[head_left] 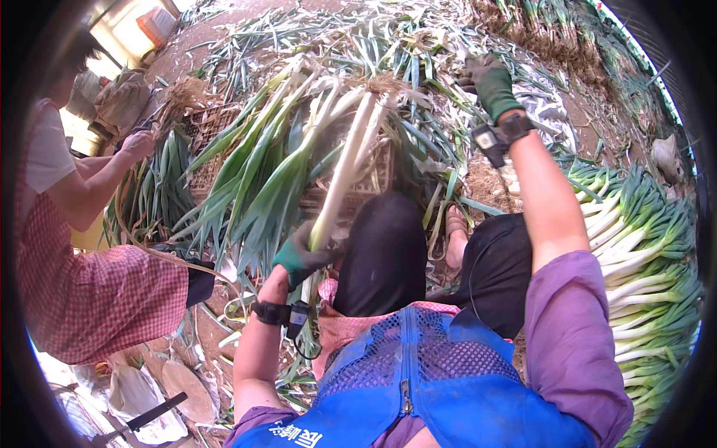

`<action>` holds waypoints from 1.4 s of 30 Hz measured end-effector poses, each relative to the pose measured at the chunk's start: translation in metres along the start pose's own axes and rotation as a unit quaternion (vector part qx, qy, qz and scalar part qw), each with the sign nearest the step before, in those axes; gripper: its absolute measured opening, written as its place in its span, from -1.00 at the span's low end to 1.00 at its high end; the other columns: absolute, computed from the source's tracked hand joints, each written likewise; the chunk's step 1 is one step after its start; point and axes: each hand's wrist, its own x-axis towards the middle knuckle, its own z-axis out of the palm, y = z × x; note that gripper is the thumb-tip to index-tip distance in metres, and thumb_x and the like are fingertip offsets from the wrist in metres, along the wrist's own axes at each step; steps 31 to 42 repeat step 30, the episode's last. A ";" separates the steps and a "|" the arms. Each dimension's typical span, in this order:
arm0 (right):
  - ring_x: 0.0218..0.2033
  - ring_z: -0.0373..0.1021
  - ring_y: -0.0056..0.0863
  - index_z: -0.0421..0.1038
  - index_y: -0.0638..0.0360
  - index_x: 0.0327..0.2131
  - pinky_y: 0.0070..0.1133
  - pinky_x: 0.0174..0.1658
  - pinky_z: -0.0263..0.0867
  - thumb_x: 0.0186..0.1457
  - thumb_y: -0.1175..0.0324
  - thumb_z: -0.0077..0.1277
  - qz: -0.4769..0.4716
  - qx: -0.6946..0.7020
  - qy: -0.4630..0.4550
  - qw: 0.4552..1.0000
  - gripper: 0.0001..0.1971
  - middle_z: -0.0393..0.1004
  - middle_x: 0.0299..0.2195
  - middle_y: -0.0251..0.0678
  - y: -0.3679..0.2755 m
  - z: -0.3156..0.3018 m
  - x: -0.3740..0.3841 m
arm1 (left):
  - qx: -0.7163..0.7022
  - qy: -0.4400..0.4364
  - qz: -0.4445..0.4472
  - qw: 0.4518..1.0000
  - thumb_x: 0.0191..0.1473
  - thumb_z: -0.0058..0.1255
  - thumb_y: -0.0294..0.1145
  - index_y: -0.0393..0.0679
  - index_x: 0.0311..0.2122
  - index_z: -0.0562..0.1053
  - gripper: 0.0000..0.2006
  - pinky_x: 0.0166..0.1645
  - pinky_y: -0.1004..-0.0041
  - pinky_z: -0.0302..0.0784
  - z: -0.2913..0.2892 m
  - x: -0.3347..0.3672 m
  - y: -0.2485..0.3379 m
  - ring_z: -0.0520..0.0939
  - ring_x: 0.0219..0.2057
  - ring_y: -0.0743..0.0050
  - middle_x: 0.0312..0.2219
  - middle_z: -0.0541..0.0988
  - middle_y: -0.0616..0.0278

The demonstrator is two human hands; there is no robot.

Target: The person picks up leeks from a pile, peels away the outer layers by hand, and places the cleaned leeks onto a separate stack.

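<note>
My left hand [305, 258], in a green and dark grey glove, is closed round a long green onion [345, 168] near my left knee. Its white stalk slants up and away, with the root end at the top. More green onions [258, 175] lie over a brown plastic crate [377, 168] in front of me, their leaves hanging toward me. My right hand [489, 84], gloved the same way, is raised at the far right over stripped leaves. Its fingers look curled, and whether anything is in them is hard to make out.
Cleaned green onions [635, 276] are stacked in a long row on my right. Loose leaves [261, 45] litter the ground ahead. A person in a checked apron [119, 291] sits close on my left beside another bunch [160, 183]. Unpeeled onions [567, 37] lie at the far right.
</note>
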 end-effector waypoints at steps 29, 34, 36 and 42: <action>-0.31 0.51 -0.35 0.55 -0.09 -0.26 -0.41 -0.23 0.40 -0.01 0.15 0.11 -0.188 -0.609 0.058 0.768 -0.77 0.58 -0.37 -0.23 -0.177 -0.210 -0.145 | -0.064 0.104 0.249 0.961 0.13 0.02 -0.40 -0.26 0.25 0.12 -0.40 0.23 0.40 0.21 -0.097 0.105 0.062 0.32 0.17 0.34 0.20 0.24 0.05; -0.27 0.52 -0.35 0.55 -0.06 -0.21 -0.41 -0.16 0.40 -0.01 0.18 0.12 -0.185 -0.496 0.034 0.848 -0.74 0.58 -0.30 -0.23 -0.177 -0.248 -0.147 | -0.068 0.081 0.254 0.962 0.13 0.02 -0.40 -0.26 0.25 0.12 -0.40 0.23 0.40 0.21 -0.080 0.122 0.069 0.32 0.17 0.34 0.20 0.24 0.05; -0.27 0.52 -0.35 0.55 -0.06 -0.21 -0.41 -0.16 0.40 -0.01 0.18 0.12 -0.185 -0.496 0.034 0.848 -0.74 0.58 -0.30 -0.23 -0.177 -0.248 -0.147 | -0.068 0.081 0.254 0.962 0.13 0.02 -0.40 -0.26 0.25 0.12 -0.40 0.23 0.40 0.21 -0.080 0.122 0.069 0.32 0.17 0.34 0.20 0.24 0.05; -0.27 0.52 -0.35 0.55 -0.06 -0.21 -0.41 -0.16 0.40 -0.01 0.18 0.12 -0.185 -0.496 0.034 0.848 -0.74 0.58 -0.30 -0.23 -0.177 -0.248 -0.147 | -0.068 0.081 0.254 0.962 0.13 0.02 -0.40 -0.26 0.25 0.12 -0.40 0.23 0.40 0.21 -0.080 0.122 0.069 0.32 0.17 0.34 0.20 0.24 0.05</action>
